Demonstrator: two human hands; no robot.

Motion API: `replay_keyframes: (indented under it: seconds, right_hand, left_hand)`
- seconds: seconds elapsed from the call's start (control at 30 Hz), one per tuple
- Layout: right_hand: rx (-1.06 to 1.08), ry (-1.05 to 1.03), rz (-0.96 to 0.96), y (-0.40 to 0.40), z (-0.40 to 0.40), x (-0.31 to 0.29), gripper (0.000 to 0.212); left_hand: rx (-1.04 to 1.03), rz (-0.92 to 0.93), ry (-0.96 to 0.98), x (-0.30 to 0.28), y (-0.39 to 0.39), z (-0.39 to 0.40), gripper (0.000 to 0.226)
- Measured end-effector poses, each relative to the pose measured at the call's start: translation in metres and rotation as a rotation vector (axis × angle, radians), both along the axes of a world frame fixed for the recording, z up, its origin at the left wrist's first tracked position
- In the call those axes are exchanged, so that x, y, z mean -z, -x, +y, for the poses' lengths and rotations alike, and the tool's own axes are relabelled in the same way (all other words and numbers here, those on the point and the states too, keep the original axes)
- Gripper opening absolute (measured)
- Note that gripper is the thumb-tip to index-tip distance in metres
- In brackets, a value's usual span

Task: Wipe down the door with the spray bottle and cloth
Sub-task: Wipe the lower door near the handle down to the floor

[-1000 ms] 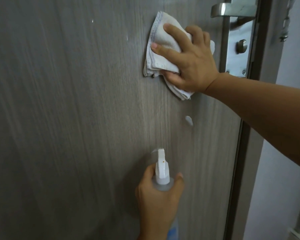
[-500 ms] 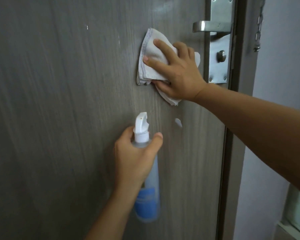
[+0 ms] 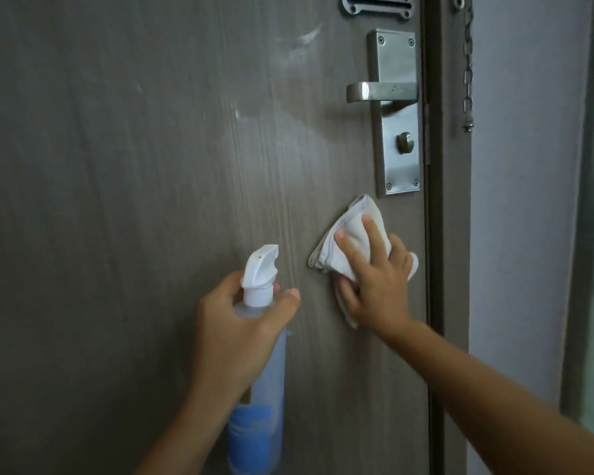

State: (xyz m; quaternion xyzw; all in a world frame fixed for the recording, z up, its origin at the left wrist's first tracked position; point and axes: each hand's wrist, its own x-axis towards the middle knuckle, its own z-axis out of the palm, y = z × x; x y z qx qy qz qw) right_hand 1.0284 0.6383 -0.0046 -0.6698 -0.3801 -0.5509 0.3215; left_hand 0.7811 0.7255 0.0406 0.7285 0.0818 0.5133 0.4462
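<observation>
Door (image 3: 151, 200): grey woodgrain, smeared. Right hand (image 3: 374, 282), fingers spread flat, pressing folded white cloth (image 3: 350, 234) against it just below lock plate (image 3: 396, 132) and lever handle (image 3: 379, 91). Left hand (image 3: 234, 334) gripping spray bottle (image 3: 259, 389) upright beside cloth. Chain (image 3: 467, 63) hanging on frame.

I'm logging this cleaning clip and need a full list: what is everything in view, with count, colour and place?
door: one, grey-brown woodgrain, fills left and centre, wet streaks near top
lock plate: one, silver metal, right edge of door
lever handle: one, silver, on the lock plate
chain: one, metal, hangs on the frame, top right
wall: one, pale, right of the frame
cloth: one, white, folded, on the door below the lock plate
spray bottle: one, clear with blue label, white nozzle, lower centre
left hand: grips the spray bottle's neck
right hand: presses the cloth against the door
</observation>
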Motion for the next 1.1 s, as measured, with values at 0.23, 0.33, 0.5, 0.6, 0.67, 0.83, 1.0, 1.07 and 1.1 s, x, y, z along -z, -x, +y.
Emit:
replay_keyframes:
  seconds: [0.23, 0.33, 0.5, 0.6, 0.67, 0.83, 1.0, 1.07, 1.1]
  right_hand:
    - [-0.037, -0.171, 0.187, 0.061, 0.056, 0.047, 0.063]
    - [-0.046, -0.142, 0.126, 0.065, 0.061, 0.051, 0.056]
    - [0.019, 0.027, 0.013, 0.029, 0.019, 0.031, 0.064]
    - [0.095, -0.090, 0.206, -0.004, -0.010, 0.004, 0.064]
    - [0.108, -0.191, 0.337, -0.017, -0.016, -0.008, 0.063]
    - [0.100, -0.379, 0.473, 0.010, 0.020, -0.007, 0.062]
    - [0.009, -0.242, 0.301, 0.066, 0.059, 0.027, 0.065]
    - [-0.027, -0.101, 0.137, 0.084, 0.073, 0.054, 0.065]
    - [-0.027, -0.024, 0.043, 0.091, 0.080, 0.070, 0.065]
  left_hand:
    - [0.011, -0.017, 0.044, 0.014, -0.005, -0.013, 0.028]
    - [0.029, -0.025, 0.036, 0.013, -0.004, -0.019, 0.026]
    - [-0.008, -0.034, 0.031, 0.004, 0.004, -0.023, 0.026]
    - [-0.010, -0.038, 0.037, -0.001, 0.009, -0.024, 0.034]
    - [-0.009, -0.037, 0.041, -0.003, 0.011, -0.024, 0.028]
    - [-0.027, -0.019, 0.022, -0.004, 0.016, -0.017, 0.025]
    - [-0.103, -0.044, 0.061, 0.009, 0.024, -0.009, 0.020]
    - [-0.131, -0.056, 0.092, 0.014, 0.029, -0.007, 0.019]
    - [-0.137, -0.059, 0.110, 0.017, 0.032, -0.007, 0.020]
